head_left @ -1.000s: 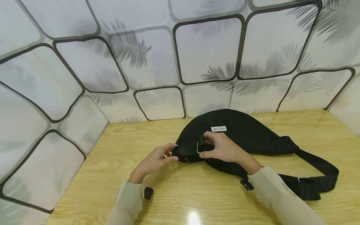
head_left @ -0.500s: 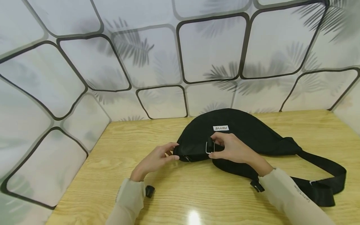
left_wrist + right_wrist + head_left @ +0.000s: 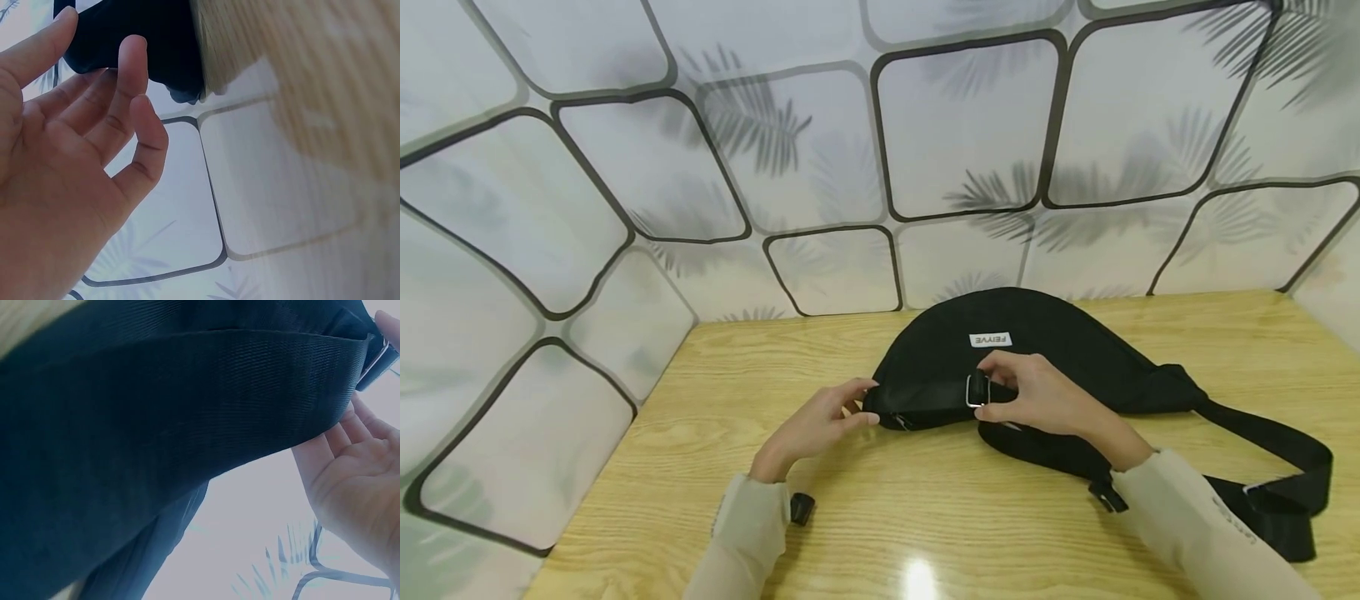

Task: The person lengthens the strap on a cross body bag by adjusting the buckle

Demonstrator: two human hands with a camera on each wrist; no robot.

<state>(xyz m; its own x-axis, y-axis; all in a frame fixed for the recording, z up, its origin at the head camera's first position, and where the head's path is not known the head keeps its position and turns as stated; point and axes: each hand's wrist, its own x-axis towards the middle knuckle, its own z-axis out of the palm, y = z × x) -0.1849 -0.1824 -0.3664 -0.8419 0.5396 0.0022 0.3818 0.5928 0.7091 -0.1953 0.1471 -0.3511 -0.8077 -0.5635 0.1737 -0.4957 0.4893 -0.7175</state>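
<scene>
A black waist bag (image 3: 1045, 333) with a small white label lies on the table, its zip edge toward me. My left hand (image 3: 808, 427) pinches the bag's left end, where the strap begins, between thumb and fingertips. In the left wrist view its ring and little fingers are bent loosely beside the black fabric (image 3: 150, 37). My right hand (image 3: 1048, 396) pinches a metal strap slider (image 3: 977, 392) in front of the bag. From there the strap (image 3: 936, 398) runs flat to the left hand. The right wrist view shows wide black webbing (image 3: 187, 400) passing by the right palm.
One black clip half (image 3: 802, 508) lies on the table by the left sleeve. Another black clip (image 3: 1107, 497) sits beside the right sleeve. The strap loop (image 3: 1300, 450) spreads out at the right. A patterned backdrop (image 3: 827, 275) stands behind the wooden table (image 3: 760, 358).
My right hand has moved right with the slider, lengthening the flat stretch of strap between the hands. The clip and strap loop at right shifted right too. My left hand keeps its place.
</scene>
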